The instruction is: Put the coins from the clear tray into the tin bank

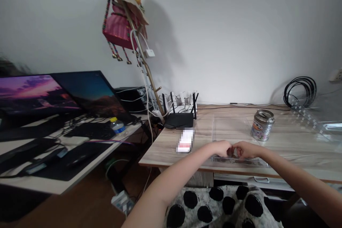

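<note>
A clear plastic tray (235,128) lies near the front of the wooden table. My left hand (223,148) and my right hand (246,149) come together over its front part, with knuckles up and fingers curled downward. Between the fingertips there may be something small, but it is too indistinct to name. Behind my right hand stands a silver tin can (262,126) with a printed label and a round lid.
Left of the tray lies a phone (185,140) with a blurred-out screen, and a black router (179,120) sits behind it. Coiled black cable (299,91) leans against the wall beside a transparent panel (307,121). Another desk holds monitors (88,92) and a bottle (117,125).
</note>
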`<state>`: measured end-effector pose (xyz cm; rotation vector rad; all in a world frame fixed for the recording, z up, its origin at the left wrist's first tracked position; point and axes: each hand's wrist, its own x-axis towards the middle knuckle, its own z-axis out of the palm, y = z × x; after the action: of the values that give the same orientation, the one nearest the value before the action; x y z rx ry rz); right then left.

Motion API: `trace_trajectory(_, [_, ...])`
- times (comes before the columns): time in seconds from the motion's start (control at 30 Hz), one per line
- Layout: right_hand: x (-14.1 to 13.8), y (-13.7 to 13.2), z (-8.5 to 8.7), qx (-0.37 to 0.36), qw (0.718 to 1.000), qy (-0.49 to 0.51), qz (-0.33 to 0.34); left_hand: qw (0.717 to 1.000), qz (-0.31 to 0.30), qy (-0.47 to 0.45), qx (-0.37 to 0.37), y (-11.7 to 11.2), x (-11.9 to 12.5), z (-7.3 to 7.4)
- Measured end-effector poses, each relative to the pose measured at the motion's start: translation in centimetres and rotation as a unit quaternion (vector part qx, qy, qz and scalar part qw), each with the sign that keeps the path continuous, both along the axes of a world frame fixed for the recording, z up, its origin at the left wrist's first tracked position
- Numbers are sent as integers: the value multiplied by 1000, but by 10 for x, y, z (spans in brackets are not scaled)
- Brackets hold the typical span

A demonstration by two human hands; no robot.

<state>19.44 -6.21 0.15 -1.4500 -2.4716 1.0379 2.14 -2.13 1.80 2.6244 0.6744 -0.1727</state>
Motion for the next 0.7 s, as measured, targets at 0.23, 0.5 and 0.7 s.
trace_trajectory(0.23, [-5, 7, -5, -1, 999, -14, 30, 998, 46, -40, -19, -1, -11, -5])
trace_trajectory(0.5, [-7, 17, 11, 24, 999, 36, -21, 671, 373, -464, -443, -1, -10, -14])
trace_trajectory(0.7, [-28, 39, 63, 166, 979, 66, -102, 354, 393, -551, -646, -9, -7, 0])
